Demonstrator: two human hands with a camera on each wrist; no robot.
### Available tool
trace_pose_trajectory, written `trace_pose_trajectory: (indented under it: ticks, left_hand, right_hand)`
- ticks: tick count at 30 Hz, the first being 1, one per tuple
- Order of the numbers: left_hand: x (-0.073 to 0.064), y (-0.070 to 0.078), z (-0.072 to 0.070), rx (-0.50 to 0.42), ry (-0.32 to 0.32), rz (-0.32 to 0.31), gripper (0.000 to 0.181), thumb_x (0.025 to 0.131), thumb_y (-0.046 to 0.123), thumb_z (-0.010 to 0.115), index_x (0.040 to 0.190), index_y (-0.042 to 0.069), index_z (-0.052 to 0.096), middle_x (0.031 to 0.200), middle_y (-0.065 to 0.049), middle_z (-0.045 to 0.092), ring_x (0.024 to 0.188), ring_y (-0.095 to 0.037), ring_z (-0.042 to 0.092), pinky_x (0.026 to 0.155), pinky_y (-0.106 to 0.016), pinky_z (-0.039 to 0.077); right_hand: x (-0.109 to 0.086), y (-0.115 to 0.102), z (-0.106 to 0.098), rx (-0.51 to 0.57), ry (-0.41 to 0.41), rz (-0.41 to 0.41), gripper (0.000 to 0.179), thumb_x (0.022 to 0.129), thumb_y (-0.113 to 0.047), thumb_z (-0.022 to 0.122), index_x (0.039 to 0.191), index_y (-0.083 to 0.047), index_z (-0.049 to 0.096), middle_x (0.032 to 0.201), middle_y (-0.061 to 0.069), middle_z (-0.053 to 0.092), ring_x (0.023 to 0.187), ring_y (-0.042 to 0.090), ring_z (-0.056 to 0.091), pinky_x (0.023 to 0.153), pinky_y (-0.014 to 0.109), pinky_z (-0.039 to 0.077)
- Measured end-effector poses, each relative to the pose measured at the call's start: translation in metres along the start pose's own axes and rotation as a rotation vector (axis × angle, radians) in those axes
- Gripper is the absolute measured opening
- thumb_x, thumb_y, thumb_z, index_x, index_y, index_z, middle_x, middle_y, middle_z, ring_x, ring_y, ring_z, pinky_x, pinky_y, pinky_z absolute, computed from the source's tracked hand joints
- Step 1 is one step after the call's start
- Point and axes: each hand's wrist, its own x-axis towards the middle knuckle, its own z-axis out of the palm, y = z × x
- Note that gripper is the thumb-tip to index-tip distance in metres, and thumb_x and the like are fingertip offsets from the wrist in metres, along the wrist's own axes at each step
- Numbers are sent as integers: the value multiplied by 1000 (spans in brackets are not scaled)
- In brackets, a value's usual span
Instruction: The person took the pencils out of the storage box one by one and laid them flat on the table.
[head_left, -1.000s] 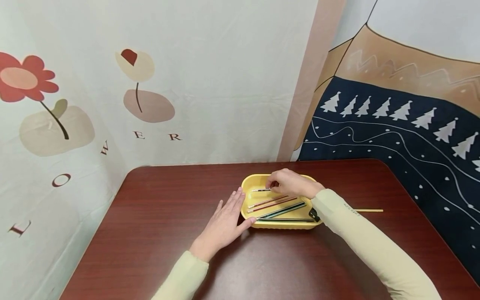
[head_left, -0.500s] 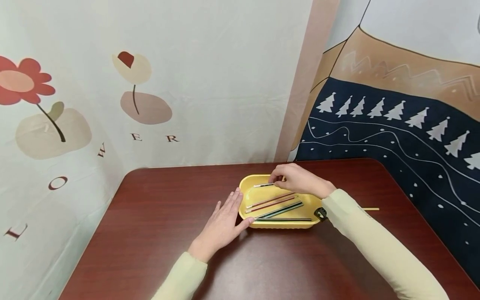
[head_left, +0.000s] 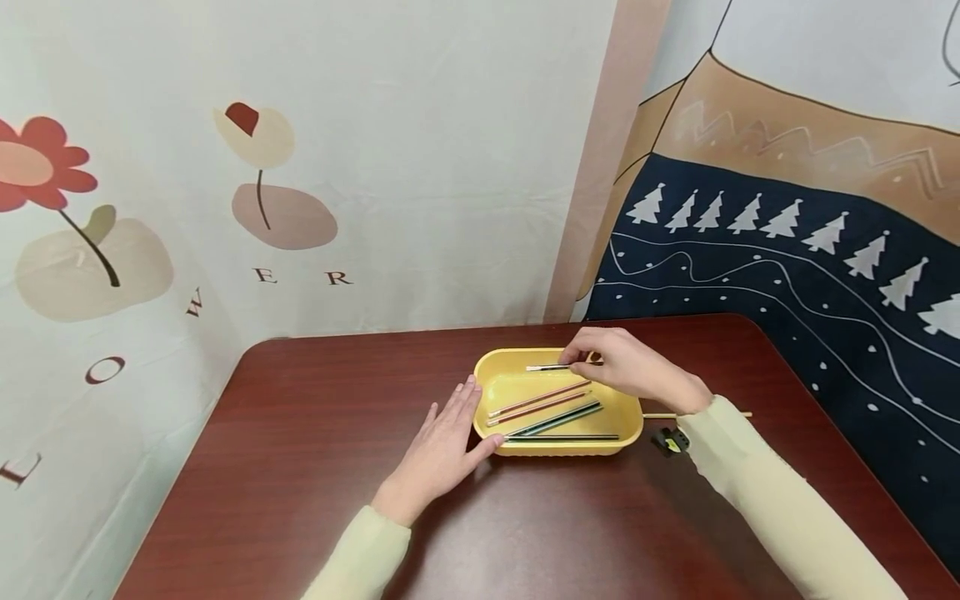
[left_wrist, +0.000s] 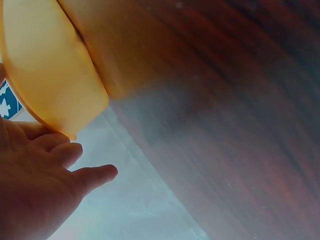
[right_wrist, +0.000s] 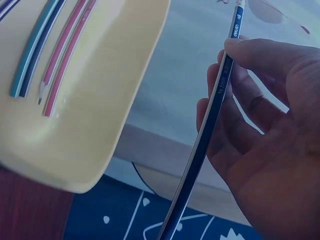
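Near the far edge of the table sits a yellow tray [head_left: 562, 449]. The left hand [head_left: 435, 458] rests with extended fingers and thumb against its left end; in the left wrist view, fingertips touch the rim of the tray [left_wrist: 60, 75]. The right hand [head_left: 637, 371] pinches a dark blue pencil [right_wrist: 204, 137] between thumb and fingers, above the tray's far side. White lettering shows along that pencil. Lying inside the tray are two red pencils [head_left: 538, 403], green and dark pencils [head_left: 558, 420] beside them, and another dark pencil [head_left: 570, 437] along the near wall.
A thin yellow stick [head_left: 735, 414] lies on the brown table [head_left: 337, 417], right of the tray and partly behind the right wrist. Printed curtains [head_left: 420, 167] hang behind the table and along its right side. A small black device [head_left: 670, 442] hangs at the right wrist.
The right hand has moved to the right and raised the dark blue pencil from the tray. Left hand and tray stay together. The whole head view has shifted slightly.
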Motion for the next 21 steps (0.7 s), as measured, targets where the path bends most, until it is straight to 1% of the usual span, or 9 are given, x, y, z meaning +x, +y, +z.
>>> trace_pose_trajectory:
  ticks: [6, 11, 17, 21]
  left_hand:
    - [-2, 1, -1, 0, -2, -2, 87, 103, 63, 49, 162, 2, 29, 171, -11, 21, 157, -30, 21, 122, -62, 23]
    - [-1, 1, -1, 1, -2, -1, 87, 103, 63, 49, 162, 2, 30, 171, -12, 21, 157, -30, 22, 121, -62, 23]
    - [-1, -1, 1, 2, 10, 4, 87, 103, 63, 49, 162, 1, 31, 171, -12, 21, 157, -30, 22, 121, -62, 24]
    - [-1, -1, 1, -3, 12, 4, 87, 103, 63, 49, 162, 2, 30, 171, -11, 21, 157, -29, 22, 121, -62, 23]
  right_hand:
    - [-16, 2, -3, 27, 43, 38, 19, 95, -2, 72, 109, -15, 78, 104, -6, 70, 95, 16, 62, 86, 37, 57]
    - [-28, 6, -4, 28, 92, 45, 21, 95, -2, 74, 108, -17, 78, 104, -7, 70, 96, 15, 62, 86, 37, 58]
    - [-42, 10, -6, 27, 154, 53, 23, 93, 1, 74, 108, -17, 77, 102, -7, 70, 93, 15, 61, 79, 32, 57]
    - [-52, 13, -8, 13, 189, 44, 24, 92, 2, 75, 107, -17, 77, 103, -7, 70, 93, 14, 61, 78, 26, 56]
